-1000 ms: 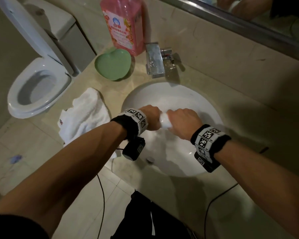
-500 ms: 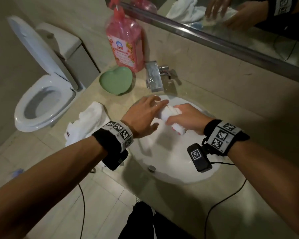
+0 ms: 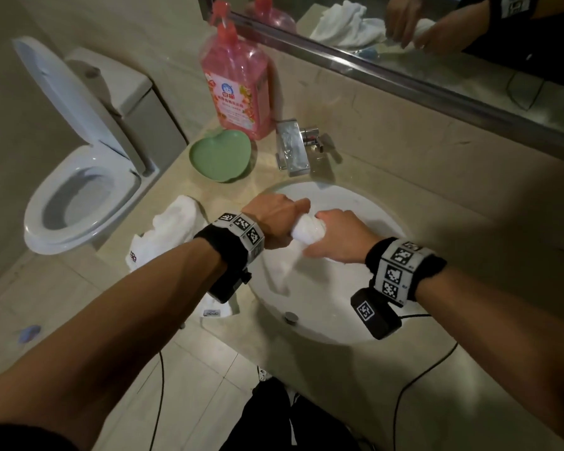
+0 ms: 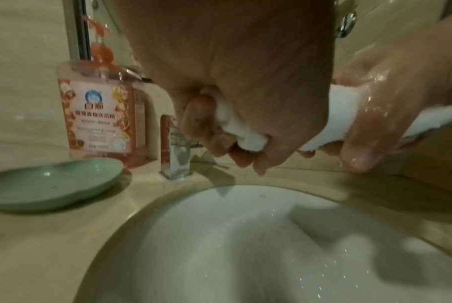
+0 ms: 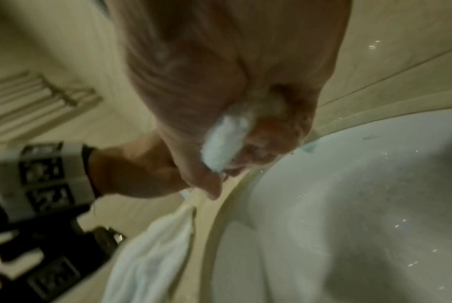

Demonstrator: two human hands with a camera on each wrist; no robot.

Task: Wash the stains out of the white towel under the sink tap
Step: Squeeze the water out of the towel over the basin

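Nearest, over the white sink [image 3: 339,323] set into the beige bench [image 3: 365,177], both hands held the white towel [image 3: 307,230] twisted into a tight roll. Its loose tail hung down from the roll into the basin. The left hand [image 3: 272,221] had its grip wrapped round the left end of the roll, fingers curled tight, cloth bulging between them in the left wrist view [image 4: 248,131]. The right hand [image 3: 341,234] gripped the other end, its wet fingers [image 4: 370,114] folded over the cloth; the right wrist view, though blurred, showed a tuft of towel [image 5: 226,141] squeezed out of that fist. Water drops glinted on the basin wall.

Left of the sink, on the bench's left edge, lay a second white towel [image 3: 173,232], crumpled, with one part hanging over the front edge. Farther back, near the bench's far left corner, sat a green heart-shaped dish [image 3: 222,156], and just behind it stood a pink pump bottle [image 3: 238,89] against the wall. Beside the bottle, at the far rim of the sink, stood the chrome tap [image 3: 292,148]; whether water ran from it could not be told. Past the bench's left end was a toilet [image 3: 85,196] with its lid raised.
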